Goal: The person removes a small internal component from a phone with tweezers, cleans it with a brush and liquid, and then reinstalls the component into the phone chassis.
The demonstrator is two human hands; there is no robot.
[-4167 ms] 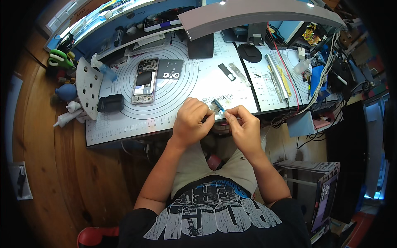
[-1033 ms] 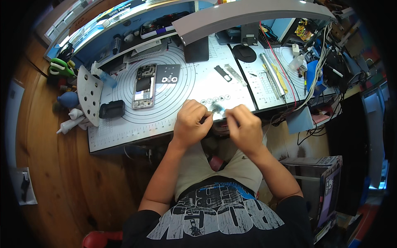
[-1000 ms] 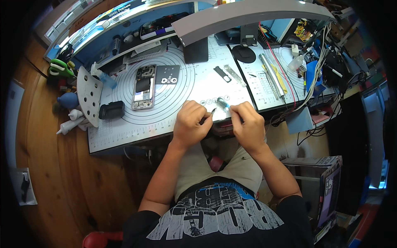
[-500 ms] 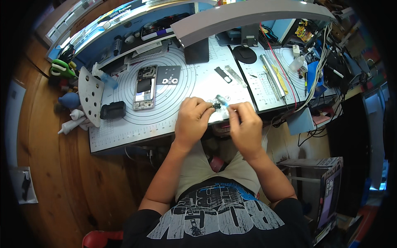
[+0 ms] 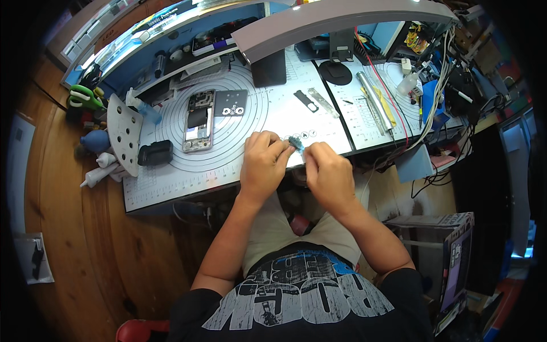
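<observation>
My left hand (image 5: 263, 166) is closed at the near edge of the white work mat (image 5: 228, 169), thumb and fingers pinching a small dark part that is now mostly hidden. Over that part lies the dark teal head of what looks like a small brush (image 5: 294, 142). Its bluish handle runs back to the pinched fingertips of my right hand (image 5: 330, 174). Left of my hands rests an opened phone (image 5: 199, 122) with its insides showing. A dark grey back panel with camera rings (image 5: 232, 104) lies against its right side.
Beyond my hands lie a narrow black bracket (image 5: 306, 101) and a clear strip (image 5: 323, 103). A black case (image 5: 155, 153) and a white holed rack (image 5: 125, 121) stand at left. A silver tube-shaped tool (image 5: 376, 101) and cables (image 5: 441, 97) fill the right. A grey lamp bar (image 5: 342, 25) arches overhead.
My right hand has moved left, carrying the brush head onto the dark part at my left fingertips. My left hand has barely moved.
</observation>
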